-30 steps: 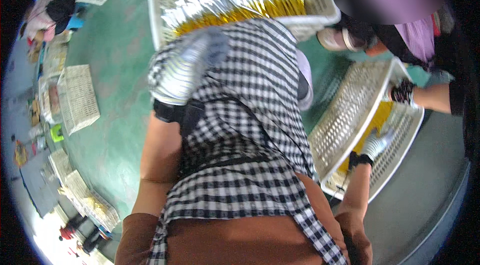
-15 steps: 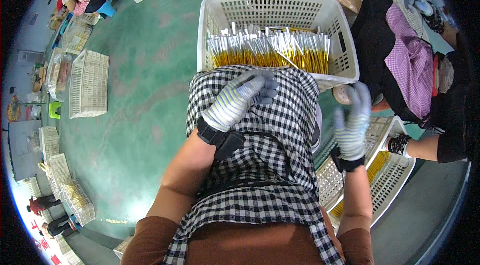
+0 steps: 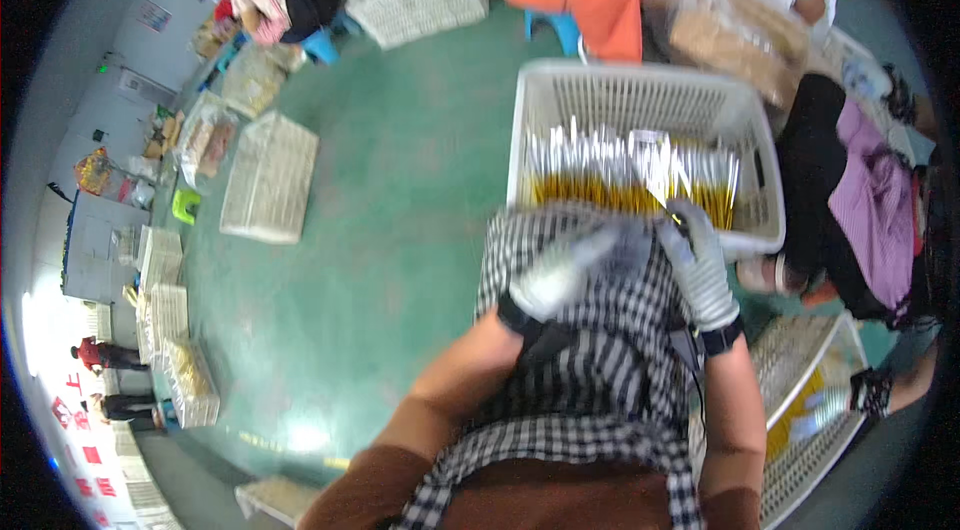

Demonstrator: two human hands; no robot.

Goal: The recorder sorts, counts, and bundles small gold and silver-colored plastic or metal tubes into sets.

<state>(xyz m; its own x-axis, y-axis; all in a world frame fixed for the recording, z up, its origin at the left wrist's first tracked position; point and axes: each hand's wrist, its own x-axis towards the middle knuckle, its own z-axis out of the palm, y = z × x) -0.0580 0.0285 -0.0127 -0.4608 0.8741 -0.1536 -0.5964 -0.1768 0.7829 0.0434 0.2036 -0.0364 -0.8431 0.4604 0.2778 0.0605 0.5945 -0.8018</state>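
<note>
In front of me a white slotted plastic basket [image 3: 648, 75] holds many slim sticks [image 3: 580, 155] with silver upper ends and gold lower parts, packed upright in a row. My right hand [image 3: 705, 275], in a pale striped glove, is at the basket's near rim. Its fingers close on one slim stick [image 3: 655, 192], which leans out of line with the rest. My left hand [image 3: 570, 275], gloved too, is over the black-and-white checked apron [image 3: 610, 370] on my lap. Motion smears its fingers, and whether anything is in them cannot be made out.
Beside me on the right, a co-worker's gloved hand [image 3: 822, 408] reaches into another white basket [image 3: 800, 475] with yellow pieces. A person in orange trousers [image 3: 590, 0] sits beyond my basket. White crates [image 3: 270, 180] stand on the green floor to the left.
The view has swung left, so the basket appears further right and lower. My right hand has gone from beside the basket to its near rim and taken hold of a leaning stick.
</note>
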